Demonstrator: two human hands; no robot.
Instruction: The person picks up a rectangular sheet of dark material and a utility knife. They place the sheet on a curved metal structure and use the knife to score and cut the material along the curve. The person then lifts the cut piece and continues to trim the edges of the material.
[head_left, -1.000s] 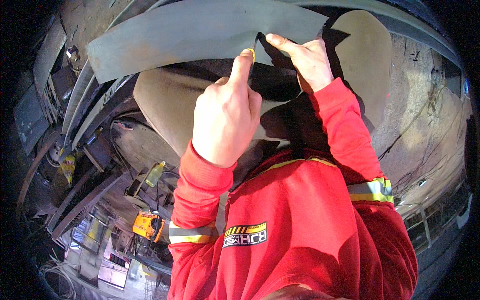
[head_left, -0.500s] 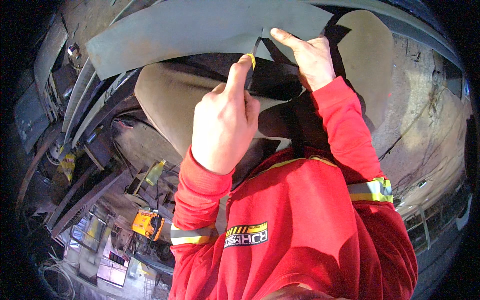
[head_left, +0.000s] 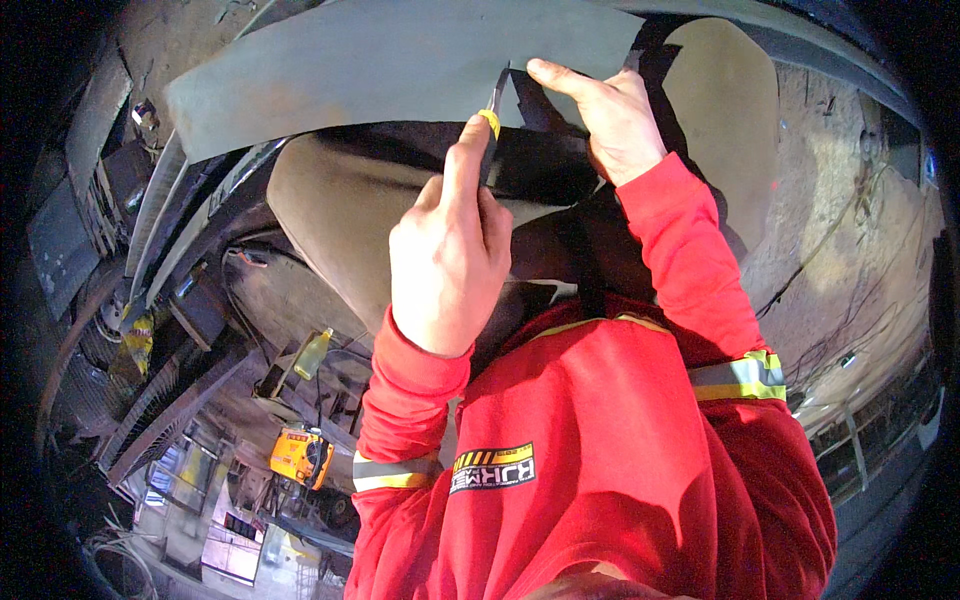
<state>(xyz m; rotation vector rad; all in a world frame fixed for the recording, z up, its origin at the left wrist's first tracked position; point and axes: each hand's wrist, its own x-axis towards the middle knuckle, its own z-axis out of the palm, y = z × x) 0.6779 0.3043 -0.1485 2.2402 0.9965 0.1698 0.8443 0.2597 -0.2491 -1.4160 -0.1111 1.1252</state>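
A long, curved grey sheet (head_left: 330, 80) lies across the top of the view, over my lap. My left hand (head_left: 450, 250) is closed around a utility knife (head_left: 490, 125) with a black and yellow handle, its index finger stretched along it. The narrow metal blade points away from me, its tip on the sheet. My right hand (head_left: 615, 125) grips the sheet's right part, thumb laid flat on top close to the blade tip; its other fingers are partly hidden. Dark shadows of the hand and knife fall beside them.
Brown trouser knees (head_left: 330, 210) show under the sheet. At left stand curved metal strips (head_left: 165, 205) and an angle grinder-like tool (head_left: 110, 315). A yellowish bottle (head_left: 312, 353) and an orange machine (head_left: 300, 457) are lower left. Cables (head_left: 815, 255) run over the concrete floor at right.
The knife, both hands and the sheet's right end have shifted slightly left in the view. The blade tip stays close to my right thumb, and both grips are unchanged.
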